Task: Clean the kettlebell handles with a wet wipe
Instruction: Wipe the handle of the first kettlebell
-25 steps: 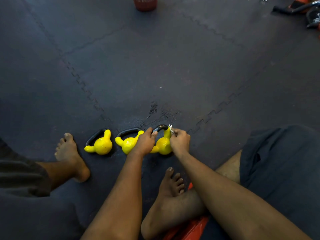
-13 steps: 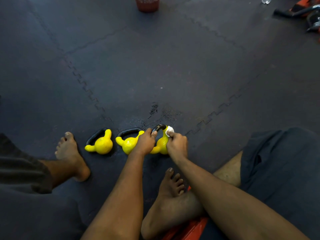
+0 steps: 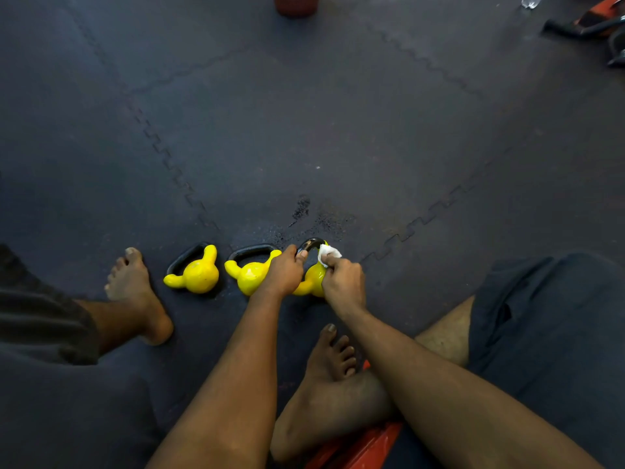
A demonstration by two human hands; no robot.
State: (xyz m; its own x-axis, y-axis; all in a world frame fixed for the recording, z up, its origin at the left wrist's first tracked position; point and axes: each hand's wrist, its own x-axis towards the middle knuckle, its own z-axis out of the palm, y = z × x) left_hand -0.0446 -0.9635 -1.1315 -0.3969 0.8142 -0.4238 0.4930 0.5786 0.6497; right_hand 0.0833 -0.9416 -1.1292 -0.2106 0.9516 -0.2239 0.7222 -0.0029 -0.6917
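Observation:
Three yellow kettlebells with black handles lie in a row on the dark mat. The left kettlebell (image 3: 198, 274) and the middle kettlebell (image 3: 248, 275) lie untouched. My left hand (image 3: 283, 274) grips the left side of the black handle (image 3: 310, 244) of the right kettlebell (image 3: 314, 277). My right hand (image 3: 343, 282) is closed on a bunched white wet wipe (image 3: 328, 253), pressed against the right end of that handle. Both hands hide much of this kettlebell's body.
My bare left foot (image 3: 135, 292) rests left of the kettlebells, my right foot (image 3: 329, 358) just behind them. A red container (image 3: 296, 5) stands at the far top edge. Gym equipment (image 3: 595, 25) lies at top right. An orange object (image 3: 358, 448) lies under my right leg.
My right hand has slid slightly down the right side of the handle, and more of the white wipe now shows above my fingers. The left hand has kept its grip.

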